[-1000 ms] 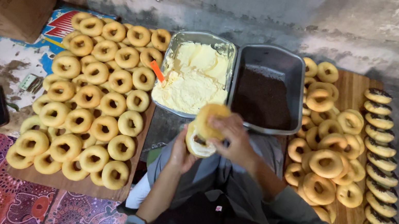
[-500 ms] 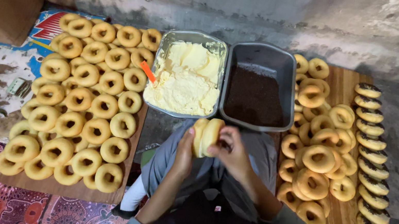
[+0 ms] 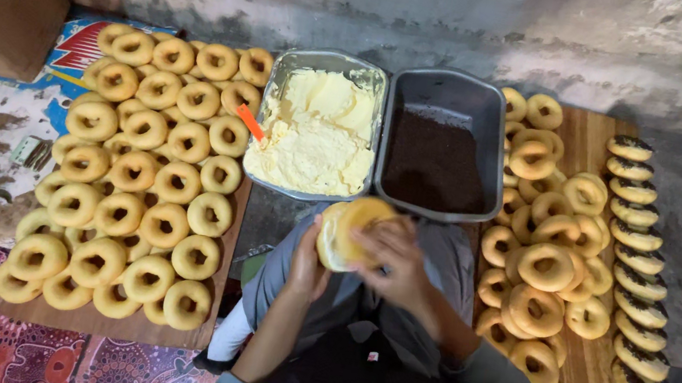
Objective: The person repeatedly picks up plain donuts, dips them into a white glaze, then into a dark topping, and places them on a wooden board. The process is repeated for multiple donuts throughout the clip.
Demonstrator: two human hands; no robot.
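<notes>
Two metal trays sit at the upper centre: one of pale cream [image 3: 313,139], one of dark sprinkles [image 3: 435,156]. About thirty-five plain doughnuts [image 3: 128,188] fill the left; some twenty plain ones [image 3: 544,265] heap at right, beside a column of eleven sprinkle-topped doughnuts [image 3: 634,286]. One doughnut [image 3: 349,230] sits between two hands.

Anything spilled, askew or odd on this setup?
Nothing spilled. Two small oddities: an orange scraper sits half-buried in the cream tray, its handle poking over the rim, and the plain doughnuts on the right board are heaped loosely, unlike the neat rows left.
</notes>
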